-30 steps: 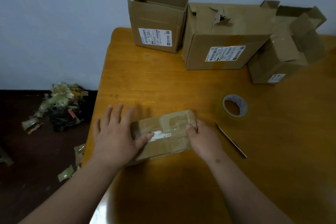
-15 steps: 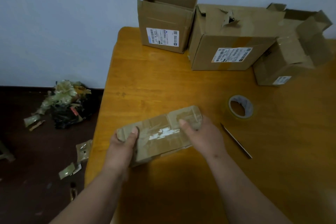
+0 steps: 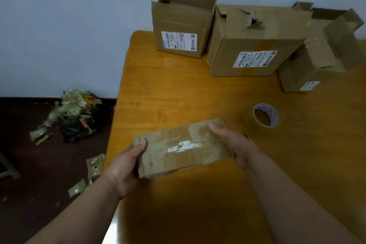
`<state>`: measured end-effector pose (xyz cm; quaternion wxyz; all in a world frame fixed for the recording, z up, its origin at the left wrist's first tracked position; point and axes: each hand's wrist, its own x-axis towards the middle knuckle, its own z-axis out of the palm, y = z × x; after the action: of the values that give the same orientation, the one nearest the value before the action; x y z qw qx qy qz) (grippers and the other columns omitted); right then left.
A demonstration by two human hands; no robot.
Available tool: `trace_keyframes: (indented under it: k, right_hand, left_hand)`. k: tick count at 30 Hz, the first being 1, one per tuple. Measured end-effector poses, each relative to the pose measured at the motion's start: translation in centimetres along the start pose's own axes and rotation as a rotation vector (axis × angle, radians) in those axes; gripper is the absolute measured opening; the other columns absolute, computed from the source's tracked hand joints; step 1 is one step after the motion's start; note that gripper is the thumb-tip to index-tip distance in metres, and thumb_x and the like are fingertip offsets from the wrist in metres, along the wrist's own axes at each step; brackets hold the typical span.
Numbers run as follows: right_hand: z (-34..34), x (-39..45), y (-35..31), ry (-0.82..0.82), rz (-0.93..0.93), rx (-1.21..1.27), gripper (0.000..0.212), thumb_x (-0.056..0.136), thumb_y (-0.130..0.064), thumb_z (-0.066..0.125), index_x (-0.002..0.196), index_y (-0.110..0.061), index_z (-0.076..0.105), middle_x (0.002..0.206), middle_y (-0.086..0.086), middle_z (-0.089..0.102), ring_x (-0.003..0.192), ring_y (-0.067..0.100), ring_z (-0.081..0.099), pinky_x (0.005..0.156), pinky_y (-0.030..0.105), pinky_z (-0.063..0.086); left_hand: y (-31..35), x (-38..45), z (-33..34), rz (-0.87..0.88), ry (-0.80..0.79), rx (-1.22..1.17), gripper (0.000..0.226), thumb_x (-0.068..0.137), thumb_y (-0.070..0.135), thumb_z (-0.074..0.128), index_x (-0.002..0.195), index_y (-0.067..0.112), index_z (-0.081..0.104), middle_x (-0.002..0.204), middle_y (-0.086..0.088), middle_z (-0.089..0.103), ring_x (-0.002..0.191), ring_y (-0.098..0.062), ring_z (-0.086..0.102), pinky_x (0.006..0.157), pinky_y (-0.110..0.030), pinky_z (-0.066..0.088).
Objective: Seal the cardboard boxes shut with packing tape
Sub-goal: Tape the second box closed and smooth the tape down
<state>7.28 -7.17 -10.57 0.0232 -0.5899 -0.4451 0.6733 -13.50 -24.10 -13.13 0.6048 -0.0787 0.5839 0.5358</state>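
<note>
Cardboard box [image 3: 183, 147], small and already taped, sits at lower centre, gripped at its ends by left hand [image 3: 123, 166] and right hand [image 3: 235, 145], fingers curled round it. Judged sealed. Three boxes [image 3: 255, 45] at upper right remain open. Tape roll [image 3: 265, 116] lies right on the counter [image 3: 178, 89], unobstructed.

flat taped box [image 3: 184, 147] apparently lifted, tape roll [image 3: 265, 116] beside, three boxes [image 3: 251, 45] behind

Both forearms extended, left hand [image 3: 126, 164] and right hand [image 3: 235, 144] gripping, thumbs uppermost.
</note>
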Motion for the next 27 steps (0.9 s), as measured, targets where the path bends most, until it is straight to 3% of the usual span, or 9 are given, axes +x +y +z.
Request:
trace_keyframes:
  k: [3,7,9,11,14,17,22,25,27]
  right_hand:
    - [-1.1,-0.5,-1.2,-0.008,-0.028,0.287,0.064,0.083,-0.068,0.054,0.11,-0.012,0.069,0.108,0.014,0.073,0.102,0.034,0.068,0.089,0.052,0.054]
    - [-1.5,-1.2,-1.3,0.153,-0.216,0.61,0.05,0.098,-0.052,0.045,0.103,-0.005,0.061,0.11,0.012,0.064,0.106,0.031,0.061,0.089,0.047,0.051]
    - [-0.5,-1.1,-0.3,0.196,-0.265,0.479,0.037,0.1,-0.044,0.048,0.113,-0.012,0.059,0.116,0.006,0.062,0.111,0.03,0.058,0.092,0.048,0.05]
    - [0.6,-0.8,1.7,0.192,-0.248,0.173,0.04,0.1,-0.042,0.05,0.138,-0.029,0.046,0.135,-0.005,0.051,0.123,0.022,0.051,0.103,0.047,0.045]
    - [1.2,-0.3,3.5,0.111,-0.2,0.101,0.064,0.096,-0.044,0.056,0.151,-0.041,0.025,0.147,-0.007,0.041,0.132,0.021,0.046,0.11,0.052,0.04]
    - [0.9,0.3,3.1,0.062,-0.109,0.253,0.068,0.09,-0.039,0.064,0.15,-0.034,0.032,0.143,0.002,0.05,0.123,0.028,0.056,0.103,0.057,0.045]
    - [0.5,-0.3,2.2,0.013,-0.096,0.265,0.034,0.098,-0.017,0.056,0.132,-0.02,0.053,0.121,0.006,0.064,0.109,0.029,0.064,0.095,0.052,0.052]
    - [-1.6,-1.2,1.6,0.013,-0.227,0.381,0.047,0.091,0.01,0.051,0.127,-0.021,0.054,0.135,0.002,0.054,0.124,0.024,0.053,0.092,0.039,0.05]
    - [-2.4,-1.6,1.4,0.022,-0.345,0.413,0.049,0.081,0.012,0.054,0.122,-0.015,0.057,0.142,0.001,0.052,0.131,0.019,0.049,0.093,0.034,0.047]
  left_hand:
    - [2.7,-0.5,0.2,0.125,-0.086,0.007,0.062,0.083,0.035,0.07,0.138,0.015,0.051,0.126,-0.012,0.066,0.116,-0.033,0.062,0.087,-0.05,0.053]
    - [7.0,-0.2,0.9,0.393,-0.045,-0.16,0.041,0.088,0.039,0.062,0.12,0.013,0.059,0.103,0.004,0.068,0.106,-0.019,0.062,0.088,-0.04,0.05]
    - [6.8,0.4,1.5,0.407,0.061,0.078,0.052,0.09,0.037,0.066,0.137,0.023,0.048,0.116,0.002,0.063,0.113,-0.024,0.059,0.09,-0.045,0.051]
    - [4.9,0.2,1.7,0.268,0.116,0.327,0.041,0.095,0.043,0.057,0.135,0.039,0.047,0.12,0.001,0.057,0.109,-0.028,0.056,0.089,-0.046,0.05]
    - [2.7,0.2,0.8,0.131,0.177,0.256,0.043,0.096,0.05,0.051,0.137,0.035,0.05,0.126,-0.005,0.058,0.108,-0.03,0.058,0.092,-0.05,0.05]
    - [3.0,0.3,1.0,0.154,0.233,0.224,0.037,0.099,0.04,0.051,0.135,0.033,0.054,0.124,-0.005,0.059,0.106,-0.029,0.058,0.095,-0.053,0.049]
    - [3.5,-0.4,1.8,0.225,0.218,0.273,0.03,0.102,0.035,0.047,0.13,0.035,0.057,0.116,0.001,0.057,0.1,-0.024,0.056,0.08,-0.043,0.049]
    - [5.0,-0.8,1.5,0.31,0.061,0.224,0.035,0.102,0.013,0.044,0.128,0.029,0.06,0.128,0.006,0.058,0.118,-0.019,0.053,0.101,-0.043,0.042]
    - [5.8,-0.6,1.2,0.354,0.006,0.076,0.048,0.098,0.0,0.041,0.142,0.017,0.049,0.139,0.006,0.051,0.127,-0.016,0.048,0.11,-0.041,0.036]
